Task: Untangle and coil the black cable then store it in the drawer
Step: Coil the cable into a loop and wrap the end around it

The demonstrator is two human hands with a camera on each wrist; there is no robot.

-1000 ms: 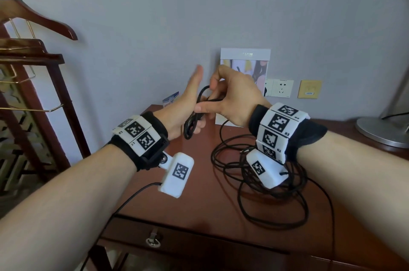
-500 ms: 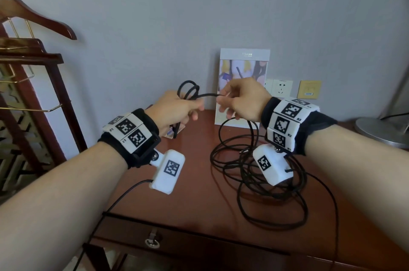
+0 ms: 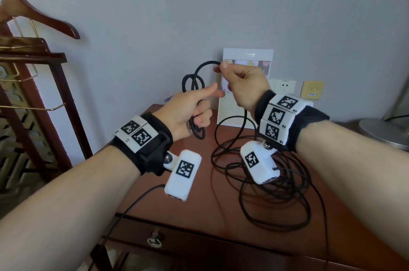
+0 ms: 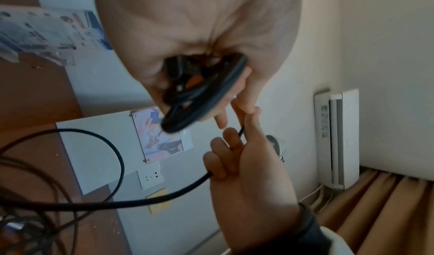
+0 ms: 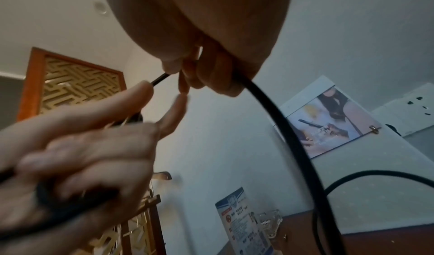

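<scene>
My left hand point(image 3: 194, 111) grips a small coil of the black cable point(image 3: 192, 85), with loops sticking out above and below the fist and the index finger extended; the left wrist view shows the same coil point(image 4: 204, 95) in the palm. My right hand point(image 3: 239, 85) pinches the cable a little higher and to the right, and an arc of cable point(image 3: 203, 66) runs from it to the coil. The strand hangs from the right hand point(image 5: 211, 69) down to a loose tangled heap point(image 3: 272, 184) on the wooden table point(image 3: 199, 211). The drawer point(image 3: 194, 246) at the table's front is shut.
A white picture card point(image 3: 245, 87) leans on the wall behind the hands, beside a wall socket point(image 3: 284, 87) and a yellow plate point(image 3: 312, 91). A wooden valet stand with a hanger point(image 3: 33, 54) is at left. A lamp base point(image 3: 385, 131) sits at right.
Both hands have risen. The right hand pulled a length of cable up and away from the left, forming an arc; the left fist holds more loops than before.
</scene>
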